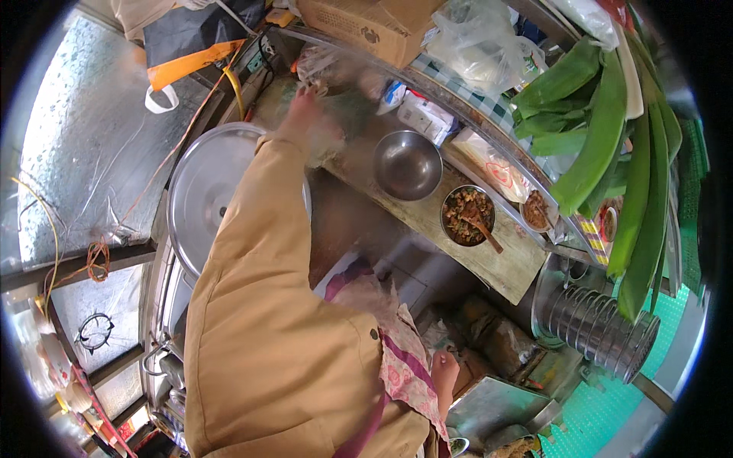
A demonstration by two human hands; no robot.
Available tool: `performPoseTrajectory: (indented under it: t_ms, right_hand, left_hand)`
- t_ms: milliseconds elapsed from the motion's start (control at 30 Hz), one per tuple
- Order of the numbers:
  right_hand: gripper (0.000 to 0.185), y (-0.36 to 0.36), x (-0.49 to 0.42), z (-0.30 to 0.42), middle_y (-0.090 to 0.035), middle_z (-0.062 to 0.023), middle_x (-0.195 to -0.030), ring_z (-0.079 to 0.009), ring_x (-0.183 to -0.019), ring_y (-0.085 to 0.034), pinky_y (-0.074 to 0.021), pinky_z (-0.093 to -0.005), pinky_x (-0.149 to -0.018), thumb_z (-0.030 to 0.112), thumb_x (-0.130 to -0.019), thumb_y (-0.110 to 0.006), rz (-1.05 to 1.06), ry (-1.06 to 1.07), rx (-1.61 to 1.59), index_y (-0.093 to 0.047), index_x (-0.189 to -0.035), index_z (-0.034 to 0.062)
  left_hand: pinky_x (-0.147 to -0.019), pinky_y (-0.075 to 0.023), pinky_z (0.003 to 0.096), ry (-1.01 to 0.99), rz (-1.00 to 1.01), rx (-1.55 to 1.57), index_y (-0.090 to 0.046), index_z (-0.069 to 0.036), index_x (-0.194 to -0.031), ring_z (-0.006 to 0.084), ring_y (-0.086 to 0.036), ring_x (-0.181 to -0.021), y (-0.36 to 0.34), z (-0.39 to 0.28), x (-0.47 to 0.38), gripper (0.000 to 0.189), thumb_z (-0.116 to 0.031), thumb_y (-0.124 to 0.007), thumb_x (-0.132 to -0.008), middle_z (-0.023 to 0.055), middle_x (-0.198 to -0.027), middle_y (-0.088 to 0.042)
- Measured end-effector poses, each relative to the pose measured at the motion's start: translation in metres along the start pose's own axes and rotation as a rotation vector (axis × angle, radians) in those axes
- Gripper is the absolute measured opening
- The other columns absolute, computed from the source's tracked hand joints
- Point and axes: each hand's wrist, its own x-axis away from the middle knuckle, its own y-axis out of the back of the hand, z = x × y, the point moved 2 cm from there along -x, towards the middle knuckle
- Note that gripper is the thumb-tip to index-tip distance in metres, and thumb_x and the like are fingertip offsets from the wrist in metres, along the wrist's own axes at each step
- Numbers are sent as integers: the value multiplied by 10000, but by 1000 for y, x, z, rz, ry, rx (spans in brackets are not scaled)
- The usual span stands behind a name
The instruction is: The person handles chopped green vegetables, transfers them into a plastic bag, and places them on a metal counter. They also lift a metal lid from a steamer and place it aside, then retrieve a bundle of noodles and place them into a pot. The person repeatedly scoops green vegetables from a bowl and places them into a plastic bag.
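Note:
My left hand (302, 111), at the end of a tan sleeve (252, 246), reaches to the far end of the wooden worktop (515, 269). Its fingertips meet a clear plastic bag (320, 71); haze blurs the grip. Low at my right side, my right hand (444, 369) has its fingers curled, with nothing visible in it. On the worktop stand an empty steel bowl (408, 166) and a steel bowl of chopped filling (461, 209) with a wooden spoon (484, 229) in it. Beneath my left arm is a large round metal lid (200, 189).
Long green leaves (601, 131) hang over the shelf at right. A cardboard box (366, 28) and a plastic bag (469, 46) sit on that shelf. Below it are packets (426, 117) and a bowl of brown food (536, 210). Ribbed metalware (595, 320) stands beyond the worktop's near end.

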Motion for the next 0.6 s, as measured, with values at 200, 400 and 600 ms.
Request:
performPoseTrajectory:
  t_ms: [200,400,600]
  right_hand:
    - [249,11,-18,17,-717,-264,-862,-455,-850,-711,-559,-500,-732,248,-936,-647,69,-5,-35,-720,-907,11]
    - [235,11,-39,23,-694,-274,-800,-422,-785,-722,-552,-450,-687,199,-928,-644,46,35,-10,-695,-886,-26]
    - [231,0,-32,24,-689,-278,-807,-444,-801,-709,-550,-461,-702,196,-931,-639,26,56,-45,-688,-889,-25]
  left_hand:
    - [-904,-558,525,103,125,9,-672,-33,-1195,436,-685,-1038,35,-22,-5,390,-229,-676,-858,235,-1089,-722]
    - [-798,-558,452,241,-370,399,-648,-27,-1240,381,-720,-908,110,-38,-3,399,-240,-680,-905,209,-958,-738]
    - [-802,-553,399,70,-520,453,-705,-42,-1172,328,-719,-875,175,-78,15,393,-278,-746,-860,195,-977,-749]
